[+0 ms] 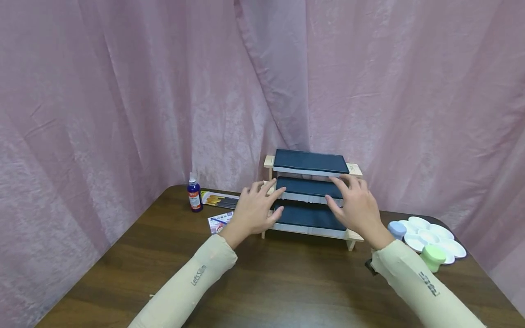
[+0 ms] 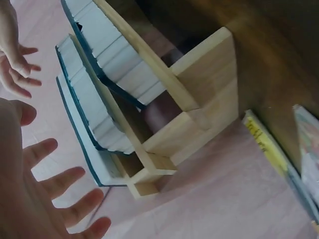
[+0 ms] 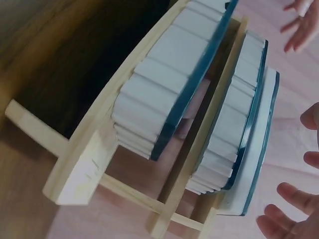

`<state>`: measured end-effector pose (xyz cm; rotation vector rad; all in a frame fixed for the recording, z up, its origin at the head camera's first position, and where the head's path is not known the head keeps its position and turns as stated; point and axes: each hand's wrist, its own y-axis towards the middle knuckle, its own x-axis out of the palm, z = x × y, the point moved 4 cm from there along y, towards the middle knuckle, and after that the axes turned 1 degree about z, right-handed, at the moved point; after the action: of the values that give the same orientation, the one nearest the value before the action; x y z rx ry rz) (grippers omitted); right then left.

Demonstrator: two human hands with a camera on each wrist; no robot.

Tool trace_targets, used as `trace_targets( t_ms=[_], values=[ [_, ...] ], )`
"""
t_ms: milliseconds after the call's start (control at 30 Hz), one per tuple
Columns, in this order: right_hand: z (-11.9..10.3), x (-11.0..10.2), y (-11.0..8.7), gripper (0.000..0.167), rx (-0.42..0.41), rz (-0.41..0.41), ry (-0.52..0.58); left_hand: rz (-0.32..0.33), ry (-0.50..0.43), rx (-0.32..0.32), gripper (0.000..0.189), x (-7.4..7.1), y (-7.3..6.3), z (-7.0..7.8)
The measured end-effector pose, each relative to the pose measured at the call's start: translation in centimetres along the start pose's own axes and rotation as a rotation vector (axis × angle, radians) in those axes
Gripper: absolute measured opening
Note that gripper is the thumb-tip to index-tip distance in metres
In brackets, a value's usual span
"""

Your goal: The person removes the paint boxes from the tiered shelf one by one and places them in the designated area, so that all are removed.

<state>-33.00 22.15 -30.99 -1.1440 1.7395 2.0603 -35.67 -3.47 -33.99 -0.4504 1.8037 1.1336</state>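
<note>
A three-tier wooden stand (image 2: pixel 209 84) stands at the back of the table in the head view. On its tiers lie a top tray (image 1: pixel 311 161), a middle tray (image 1: pixel 310 187) and a bottom tray (image 1: pixel 307 216), each dark blue on top with white sides. My left hand (image 1: pixel 255 208), fingers spread, is held in front of the stand's left side. Opposite it, my right hand (image 1: pixel 358 205) hovers by the right ends of the trays, its fingertips overlapping the middle one in the head view. Neither hand holds anything; both wrist views show the fingers apart from the trays.
Left of the stand are a purple bottle (image 1: pixel 195 198), a pack of paintbrushes (image 1: pixel 221 201) and a printed card (image 1: pixel 215 223). A white flower-shaped palette (image 1: pixel 428 237), a light blue pot (image 1: pixel 397 229) and a green pot (image 1: pixel 433 258) lie at right. Pink curtains (image 1: pixel 143 114) hang behind.
</note>
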Motion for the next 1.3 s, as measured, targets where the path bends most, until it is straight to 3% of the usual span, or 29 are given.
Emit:
trace_targets(
  t_ms=[200, 433, 700, 967, 1300],
  values=[
    [1.1, 0.6, 0.2, 0.052, 0.122, -0.074, 0.161, 0.014, -0.145, -0.019, 0.049, 0.6, -1.0, -1.4],
    [2.2, 1.0, 1.3, 0.051, 0.203, -0.15, 0.248, -0.012, -0.247, -0.048, 0.045, 1.6, -1.8, -2.5],
    [3.2, 1.0, 2.9, 0.047, 0.219, -0.179, 0.278, -0.139, -0.356, -0.112, 0.043, 3.1, -2.6, -3.5],
    [4.5, 0.8, 3.9, 0.048, 0.247, -0.215, 0.239, -0.273, -0.384, -0.174, 0.043, 4.0, -3.0, -4.2],
    [6.4, 1.6, 3.6, 0.052, 0.302, -0.286, 0.277, -0.382, -0.421, -0.186, 0.044, 5.3, -3.1, -4.1]
  ],
)
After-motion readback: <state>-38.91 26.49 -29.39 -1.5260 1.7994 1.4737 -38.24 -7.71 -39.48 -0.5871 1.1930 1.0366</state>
